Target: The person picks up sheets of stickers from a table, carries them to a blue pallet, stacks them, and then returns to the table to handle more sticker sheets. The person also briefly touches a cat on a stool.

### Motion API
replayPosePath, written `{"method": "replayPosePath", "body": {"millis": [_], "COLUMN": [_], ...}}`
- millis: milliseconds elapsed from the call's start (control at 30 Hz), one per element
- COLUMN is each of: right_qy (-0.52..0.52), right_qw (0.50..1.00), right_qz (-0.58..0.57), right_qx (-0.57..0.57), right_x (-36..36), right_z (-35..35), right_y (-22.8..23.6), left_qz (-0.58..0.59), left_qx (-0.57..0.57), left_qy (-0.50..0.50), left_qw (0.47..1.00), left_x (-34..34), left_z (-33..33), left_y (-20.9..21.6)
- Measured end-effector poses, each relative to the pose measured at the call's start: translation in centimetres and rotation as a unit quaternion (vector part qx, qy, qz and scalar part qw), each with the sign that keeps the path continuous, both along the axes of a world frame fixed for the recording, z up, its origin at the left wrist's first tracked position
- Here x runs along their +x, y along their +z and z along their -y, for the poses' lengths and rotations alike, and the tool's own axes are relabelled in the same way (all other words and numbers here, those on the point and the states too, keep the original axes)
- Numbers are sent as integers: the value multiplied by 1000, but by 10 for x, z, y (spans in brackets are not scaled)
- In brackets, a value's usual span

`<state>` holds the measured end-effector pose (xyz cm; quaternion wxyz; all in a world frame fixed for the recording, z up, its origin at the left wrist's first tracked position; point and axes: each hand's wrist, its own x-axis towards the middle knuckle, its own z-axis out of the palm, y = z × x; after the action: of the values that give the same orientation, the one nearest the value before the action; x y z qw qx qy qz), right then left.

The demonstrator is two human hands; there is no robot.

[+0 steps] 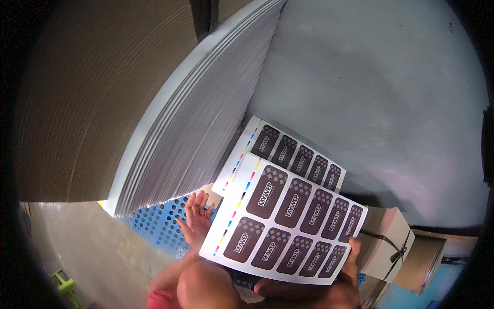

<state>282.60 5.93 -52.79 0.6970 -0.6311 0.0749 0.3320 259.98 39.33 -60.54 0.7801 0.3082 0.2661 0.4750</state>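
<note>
A large white sheet (329, 206) printed with rows of dark, rounded label panels is tilted in front of me. My right hand (352, 260) grips its right edge, the fingers partly hidden behind the sheet. At the sheet's left edge is my left hand (195, 219), palm up with the fingers spread and nothing in them. Whether its heel touches the sheet I cannot tell. Behind the held sheet, a second sheet (249, 135) with the same print leans at the base of a grey panel, its lower part covered.
A tall stack of paper sheets (206, 108) rises at upper left, beside a brown ridged stack (92, 103). The grey panel (370, 92) fills the upper right. Below are a blue perforated surface (157, 224), a strapped pale bundle (393, 239) and a green object (64, 286).
</note>
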Motion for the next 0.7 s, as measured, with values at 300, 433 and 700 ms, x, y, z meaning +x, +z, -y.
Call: {"method": "replayPosePath", "body": {"millis": [300,433,700], "right_qy": [-13,-7,-66], "right_qw": [998,997,990], "right_qz": [24,31,117], "right_qx": [64,70,-32], "right_x": [-9,-17,-18], "right_z": [-51,-48,-53], "right_y": [25,29,42], "left_qz": [-17,-51,-6], "left_qx": [-15,-74,19], "left_qy": [117,149,254], "left_qw": [993,985,967], "left_x": [1,-6,13], "left_z": [-5,0,1], "left_y": [-11,-16,-13]}}
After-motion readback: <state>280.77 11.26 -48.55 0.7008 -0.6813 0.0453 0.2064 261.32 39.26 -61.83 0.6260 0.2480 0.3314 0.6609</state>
